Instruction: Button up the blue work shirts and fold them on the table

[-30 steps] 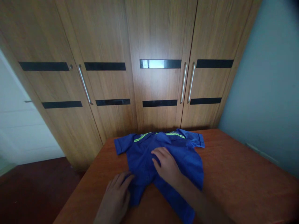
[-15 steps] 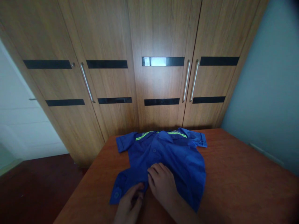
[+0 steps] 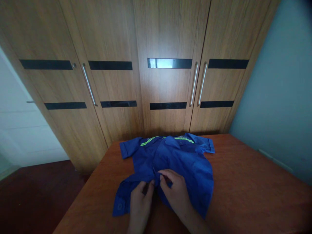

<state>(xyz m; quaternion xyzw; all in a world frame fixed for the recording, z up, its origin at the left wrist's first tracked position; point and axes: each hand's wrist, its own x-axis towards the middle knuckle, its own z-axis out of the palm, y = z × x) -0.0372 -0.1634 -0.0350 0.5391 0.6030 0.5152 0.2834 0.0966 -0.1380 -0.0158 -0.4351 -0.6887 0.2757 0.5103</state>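
Note:
A blue short-sleeved shirt [image 3: 192, 172] with yellow-green stripes across its chest lies spread on the table, collar end away from me. My left hand [image 3: 142, 198] pinches the front edge of the cloth near the lower middle. Just to its right, my right hand [image 3: 174, 187] pinches the opposite front edge between thumb and fingers. Both sets of fingertips are close together at the front opening. The lower left corner of the shirt is turned outward and shows a round button [image 3: 119, 206]. Whatever lies right under the fingertips is hidden.
The reddish-brown wooden table [image 3: 243, 182] reaches back to a wooden wardrobe [image 3: 168, 84] with black strips and metal handles. A pale wall [image 3: 275, 113] stands on the right. A white door [image 3: 21, 130] and dark red floor [image 3: 44, 191] are on the left.
My left hand has moved up and slightly right along the shirt front. My right hand has shifted a little right, and its thumb and fingers now show in a pinch.

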